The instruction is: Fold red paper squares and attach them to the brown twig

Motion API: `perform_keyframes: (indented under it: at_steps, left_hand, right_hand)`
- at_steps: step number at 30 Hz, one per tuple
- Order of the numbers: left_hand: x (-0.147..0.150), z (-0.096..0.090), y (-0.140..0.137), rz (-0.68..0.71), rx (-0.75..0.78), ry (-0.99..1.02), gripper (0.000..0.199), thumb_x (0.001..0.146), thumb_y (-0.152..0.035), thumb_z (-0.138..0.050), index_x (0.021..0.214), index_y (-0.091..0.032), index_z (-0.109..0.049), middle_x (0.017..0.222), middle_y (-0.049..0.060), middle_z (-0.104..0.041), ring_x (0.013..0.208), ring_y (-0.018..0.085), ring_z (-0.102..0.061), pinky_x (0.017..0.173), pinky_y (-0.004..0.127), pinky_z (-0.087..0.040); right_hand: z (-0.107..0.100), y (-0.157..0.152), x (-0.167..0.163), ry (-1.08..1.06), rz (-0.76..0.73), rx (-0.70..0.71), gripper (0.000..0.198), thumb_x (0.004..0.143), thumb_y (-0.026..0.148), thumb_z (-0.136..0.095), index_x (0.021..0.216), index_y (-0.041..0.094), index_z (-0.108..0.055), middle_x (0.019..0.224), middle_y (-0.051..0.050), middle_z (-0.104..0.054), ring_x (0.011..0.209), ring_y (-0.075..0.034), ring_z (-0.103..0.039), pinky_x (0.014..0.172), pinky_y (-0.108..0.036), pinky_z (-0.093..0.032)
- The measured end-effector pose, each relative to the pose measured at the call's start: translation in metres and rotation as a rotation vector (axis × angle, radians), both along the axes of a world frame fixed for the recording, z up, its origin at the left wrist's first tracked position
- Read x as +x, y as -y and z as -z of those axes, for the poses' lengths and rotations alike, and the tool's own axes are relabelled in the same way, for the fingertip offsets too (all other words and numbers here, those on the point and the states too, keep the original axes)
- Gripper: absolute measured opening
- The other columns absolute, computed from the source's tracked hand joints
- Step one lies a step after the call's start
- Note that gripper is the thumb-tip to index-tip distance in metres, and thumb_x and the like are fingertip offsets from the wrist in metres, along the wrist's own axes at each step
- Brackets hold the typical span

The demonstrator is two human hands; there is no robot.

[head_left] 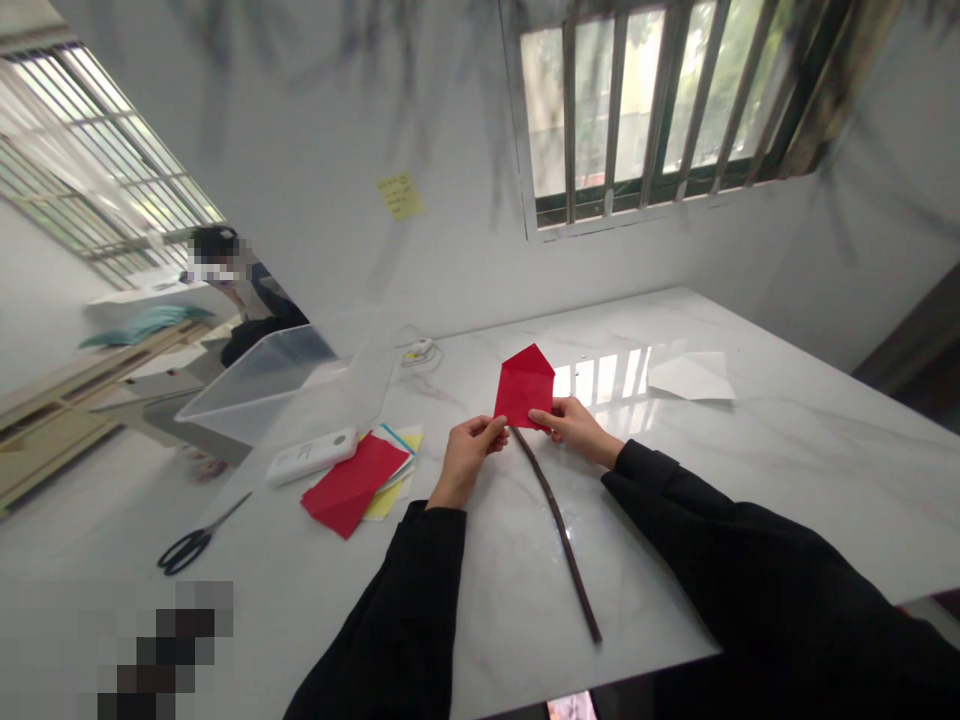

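A red piece of paper (526, 385) with a pointed top edge is held up over the table. My left hand (470, 452) pinches its lower left corner between thumb and fingers. At its lower right edge, my right hand (576, 428) grips the same paper, thumb in front. Below the paper a thin dark stick (559, 520) lies on the table, running toward the near edge; its upper end is hidden behind the paper. To the left of my left hand rests a stack of coloured paper, with a red sheet (355, 484) on top and yellow and blue-edged sheets under it.
Black-handled scissors (191, 548) lie at the left, near a white oblong device (312, 457). A clear plastic bin (247, 385) stands behind them. A white sheet (691, 377) lies at the right of the marble table (795, 470). Another person (259, 290) sits at the far left.
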State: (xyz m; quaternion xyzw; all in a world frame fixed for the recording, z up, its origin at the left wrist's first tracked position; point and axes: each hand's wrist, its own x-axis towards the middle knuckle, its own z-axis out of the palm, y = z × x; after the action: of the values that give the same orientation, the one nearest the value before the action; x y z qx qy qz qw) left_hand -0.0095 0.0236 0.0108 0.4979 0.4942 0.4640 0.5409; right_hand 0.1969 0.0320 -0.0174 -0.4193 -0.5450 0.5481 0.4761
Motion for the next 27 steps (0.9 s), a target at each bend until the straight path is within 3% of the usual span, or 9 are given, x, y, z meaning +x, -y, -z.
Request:
perform_keyframes:
  at_steps: [8, 22, 27]
  left_hand:
    - [-0.005, 0.001, -0.004, 0.011, -0.031, -0.01, 0.051, 0.064, -0.06, -0.088, 0.079, -0.013, -0.075, 0.082, 0.014, -0.076, 0.068, 0.018, -0.067, 0.07, 0.032, -0.053]
    - [-0.011, -0.011, 0.003, 0.163, 0.021, -0.129, 0.044, 0.073, -0.058, -0.081, 0.07, -0.016, -0.066, 0.071, 0.005, -0.067, 0.067, 0.015, -0.061, 0.068, 0.026, -0.049]
    - [-0.011, -0.012, 0.003, 0.227, -0.003, -0.169, 0.044, 0.071, -0.056, -0.082, 0.067, -0.017, -0.065, 0.068, 0.005, -0.067, 0.065, 0.015, -0.061, 0.065, 0.026, -0.048]
  right_hand:
    - [0.001, -0.001, 0.0, 0.015, 0.001, 0.003, 0.054, 0.077, 0.064, -0.074, 0.09, 0.012, -0.071, 0.07, -0.001, -0.06, 0.056, -0.01, -0.044, 0.052, -0.026, -0.034]
    - [-0.004, 0.0, 0.004, 0.032, -0.064, -0.074, 0.045, 0.075, 0.055, -0.081, 0.084, 0.012, -0.07, 0.07, -0.002, -0.063, 0.057, -0.011, -0.048, 0.054, -0.026, -0.038]
    - [-0.004, 0.003, 0.001, -0.108, -0.009, -0.097, 0.044, 0.071, 0.048, -0.086, 0.092, 0.013, -0.069, 0.083, -0.006, -0.071, 0.067, -0.014, -0.057, 0.06, -0.026, -0.043]
